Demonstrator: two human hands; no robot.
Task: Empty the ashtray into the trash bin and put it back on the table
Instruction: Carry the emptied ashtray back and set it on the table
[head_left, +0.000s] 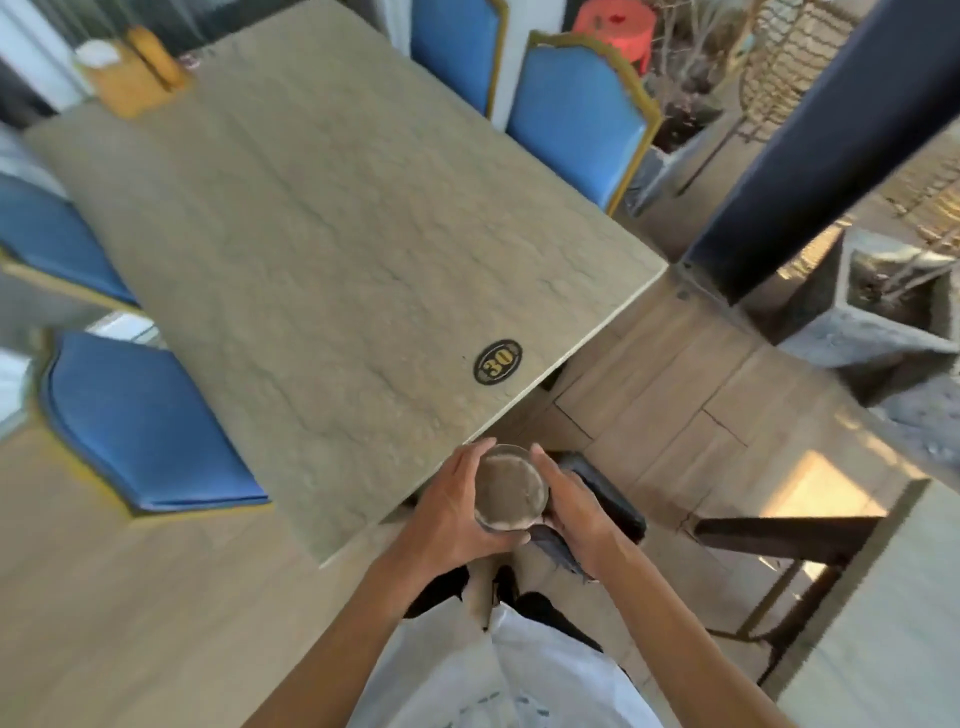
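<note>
A round glass ashtray (511, 488) with a greyish ash film inside sits between both my hands, just off the near corner of the stone-topped table (322, 249). My left hand (451, 512) cups its left side and my right hand (570, 512) grips its right side. Directly below and to the right of my hands is a dark trash bin (605, 488) lined with a black bag, mostly hidden by my right hand. The ashtray is upright, its opening facing me.
A black oval "30" tag (497, 361) lies near the table's corner. Blue chairs (140, 426) (576, 119) stand on both sides. A tissue box (130, 73) sits at the far end. A dark pillar (810, 156), concrete planter (893, 301) and another table (779, 530) stand at right.
</note>
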